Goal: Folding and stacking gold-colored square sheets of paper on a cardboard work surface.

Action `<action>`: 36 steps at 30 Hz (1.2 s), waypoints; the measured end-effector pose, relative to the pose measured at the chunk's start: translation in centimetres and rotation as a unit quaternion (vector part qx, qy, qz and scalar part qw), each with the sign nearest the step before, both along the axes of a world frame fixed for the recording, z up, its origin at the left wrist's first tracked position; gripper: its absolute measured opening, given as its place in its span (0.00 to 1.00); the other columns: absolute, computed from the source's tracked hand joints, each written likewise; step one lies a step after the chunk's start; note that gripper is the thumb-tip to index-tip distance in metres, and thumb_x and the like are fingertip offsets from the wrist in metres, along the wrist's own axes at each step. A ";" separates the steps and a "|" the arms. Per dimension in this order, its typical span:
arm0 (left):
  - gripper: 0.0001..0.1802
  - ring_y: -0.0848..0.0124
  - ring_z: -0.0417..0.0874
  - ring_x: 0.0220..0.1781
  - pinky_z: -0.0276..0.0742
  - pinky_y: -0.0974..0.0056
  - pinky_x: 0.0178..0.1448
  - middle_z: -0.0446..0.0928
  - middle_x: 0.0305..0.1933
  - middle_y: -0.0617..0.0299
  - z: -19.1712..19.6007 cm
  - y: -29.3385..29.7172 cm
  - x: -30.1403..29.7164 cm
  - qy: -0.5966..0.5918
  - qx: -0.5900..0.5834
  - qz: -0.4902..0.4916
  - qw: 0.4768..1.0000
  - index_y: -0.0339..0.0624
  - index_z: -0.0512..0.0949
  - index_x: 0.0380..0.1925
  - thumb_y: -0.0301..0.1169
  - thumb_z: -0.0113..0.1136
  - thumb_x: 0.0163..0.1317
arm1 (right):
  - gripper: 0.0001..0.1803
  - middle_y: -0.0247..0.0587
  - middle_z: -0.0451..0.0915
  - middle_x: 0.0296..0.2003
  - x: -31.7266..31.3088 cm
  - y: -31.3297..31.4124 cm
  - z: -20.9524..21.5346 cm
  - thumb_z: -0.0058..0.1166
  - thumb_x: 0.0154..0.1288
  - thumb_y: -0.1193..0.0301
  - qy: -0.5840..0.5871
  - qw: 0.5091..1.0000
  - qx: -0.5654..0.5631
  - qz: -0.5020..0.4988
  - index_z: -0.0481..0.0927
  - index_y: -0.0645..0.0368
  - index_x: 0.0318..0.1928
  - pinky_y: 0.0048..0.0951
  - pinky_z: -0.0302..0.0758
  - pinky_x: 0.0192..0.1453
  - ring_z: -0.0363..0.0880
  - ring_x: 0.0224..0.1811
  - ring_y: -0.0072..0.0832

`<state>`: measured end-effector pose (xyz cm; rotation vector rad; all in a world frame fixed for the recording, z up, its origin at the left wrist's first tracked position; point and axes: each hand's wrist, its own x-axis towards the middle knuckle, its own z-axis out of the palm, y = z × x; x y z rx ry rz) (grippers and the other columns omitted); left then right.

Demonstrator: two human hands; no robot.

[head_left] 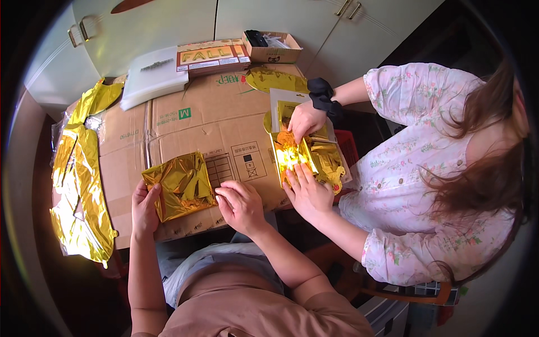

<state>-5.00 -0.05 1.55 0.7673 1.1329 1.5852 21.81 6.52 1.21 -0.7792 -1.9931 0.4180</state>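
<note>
Head view: both hands press flat on a folded gold foil balloon (181, 185); left hand (145, 206) partly hides its edge; right hand (240, 205) spread.

- The folded gold foil sheet (182, 185) you are handling is shiny, creased and crinkled, folded into a rough square.
- It lies flat on the brown cardboard, near the edge closest to you, turned slightly askew.
- Its left edge sits under your left thumb, and its lower right corner touches your right fingers.
- Its surface mirrors bright light in wrinkled patches.
</note>
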 end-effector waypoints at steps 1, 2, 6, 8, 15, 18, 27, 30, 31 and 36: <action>0.13 0.74 0.84 0.47 0.83 0.67 0.54 0.84 0.50 0.59 0.1 0.0 0.1 -0.002 0.002 0.000 1.000 0.34 0.76 0.57 0.25 0.57 0.75 | 0.08 0.41 0.81 0.42 0.0 0.0 0.0 0.62 0.64 0.75 0.001 1.000 0.000 0.000 0.82 0.59 0.44 0.41 0.79 0.51 0.83 0.44 0.40; 0.14 0.73 0.84 0.48 0.83 0.66 0.54 0.84 0.50 0.58 0.0 0.0 0.0 -0.003 0.003 -0.001 1.000 0.34 0.76 0.57 0.25 0.57 0.75 | 0.08 0.41 0.81 0.42 0.0 0.0 0.1 0.62 0.64 0.75 0.000 1.000 -0.001 0.001 0.82 0.59 0.44 0.41 0.79 0.51 0.83 0.44 0.40; 0.14 0.72 0.85 0.49 0.83 0.66 0.55 0.84 0.51 0.57 0.2 0.1 0.1 -0.002 0.001 -0.002 1.000 0.33 0.76 0.58 0.25 0.56 0.76 | 0.08 0.41 0.81 0.42 0.0 0.1 0.2 0.62 0.63 0.75 0.000 1.000 -0.005 0.001 0.82 0.59 0.44 0.41 0.79 0.50 0.83 0.44 0.40; 0.14 0.72 0.85 0.49 0.84 0.65 0.55 0.84 0.52 0.56 0.4 0.1 0.2 -0.005 0.003 -0.003 1.000 0.33 0.76 0.58 0.25 0.55 0.76 | 0.09 0.41 0.81 0.42 0.0 0.1 0.4 0.63 0.63 0.75 0.000 1.000 -0.007 0.001 0.82 0.58 0.44 0.41 0.79 0.50 0.83 0.43 0.40; 0.15 0.71 0.85 0.49 0.84 0.64 0.56 0.84 0.53 0.55 0.5 0.1 0.3 -0.024 0.005 -0.002 1.000 0.33 0.76 0.59 0.25 0.55 0.76 | 0.09 0.41 0.81 0.42 -0.1 -0.1 0.7 0.62 0.63 0.75 0.000 1.000 -0.008 -0.003 0.82 0.59 0.44 0.40 0.79 0.49 0.83 0.43 0.40; 0.15 0.70 0.85 0.50 0.84 0.64 0.56 0.84 0.53 0.55 0.6 0.1 0.2 -0.029 0.008 -0.008 1.000 0.33 0.76 0.59 0.25 0.55 0.76 | 0.09 0.41 0.81 0.41 0.0 -0.2 1.0 0.62 0.63 0.75 -0.002 1.000 -0.009 0.001 0.82 0.59 0.44 0.40 0.79 0.49 0.83 0.43 0.40; 0.15 0.70 0.85 0.51 0.84 0.64 0.57 0.84 0.53 0.56 1.0 -0.3 0.2 -0.013 -0.008 -0.006 1.000 0.33 0.76 0.59 0.25 0.56 0.75 | 0.09 0.42 0.82 0.42 0.2 -0.5 1.4 0.63 0.63 0.75 -0.005 1.000 -0.013 0.002 0.83 0.59 0.44 0.40 0.80 0.48 0.84 0.42 0.41; 0.15 0.70 0.85 0.51 0.83 0.64 0.58 0.84 0.53 0.56 0.9 -0.5 0.3 -0.020 0.004 -0.005 1.000 0.32 0.76 0.58 0.25 0.56 0.75 | 0.08 0.42 0.84 0.42 0.1 -0.7 1.3 0.64 0.64 0.74 -0.003 1.000 -0.018 -0.002 0.85 0.59 0.43 0.39 0.82 0.45 0.85 0.40 0.41; 0.15 0.71 0.85 0.51 0.83 0.64 0.58 0.84 0.53 0.56 0.8 -0.5 0.3 -0.024 0.011 -0.004 1.000 0.32 0.76 0.58 0.25 0.56 0.75 | 0.08 0.42 0.84 0.42 0.2 -0.8 1.0 0.64 0.64 0.74 -0.005 1.000 -0.020 -0.004 0.85 0.59 0.43 0.39 0.82 0.45 0.85 0.40 0.41; 0.14 0.72 0.85 0.50 0.82 0.65 0.57 0.84 0.52 0.57 1.5 -0.7 0.5 -0.014 0.007 -0.011 1.000 0.33 0.76 0.57 0.26 0.56 0.75 | 0.08 0.41 0.83 0.43 0.1 -1.3 1.1 0.63 0.65 0.74 -0.013 1.000 -0.023 -0.009 0.84 0.58 0.45 0.38 0.81 0.48 0.85 0.42 0.40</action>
